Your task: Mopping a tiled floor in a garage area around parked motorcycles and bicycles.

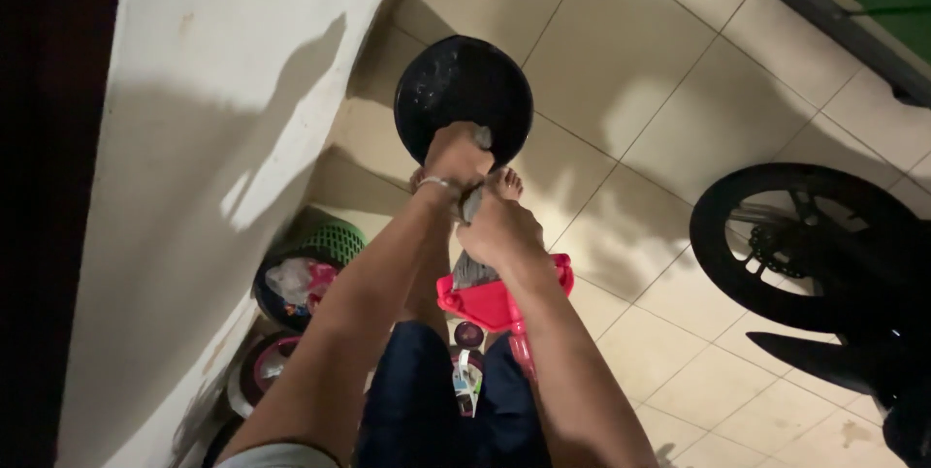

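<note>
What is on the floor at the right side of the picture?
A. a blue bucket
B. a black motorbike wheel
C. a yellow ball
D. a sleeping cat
B: a black motorbike wheel with spokes stands on the pale floor tiles at the right, away from both hands.

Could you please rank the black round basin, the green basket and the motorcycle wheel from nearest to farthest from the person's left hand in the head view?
1. The black round basin: the left hand rests on its lower rim, touching.
2. The green basket: down and to the left, by the white wall.
3. The motorcycle wheel: far off at the right of the picture.
</note>
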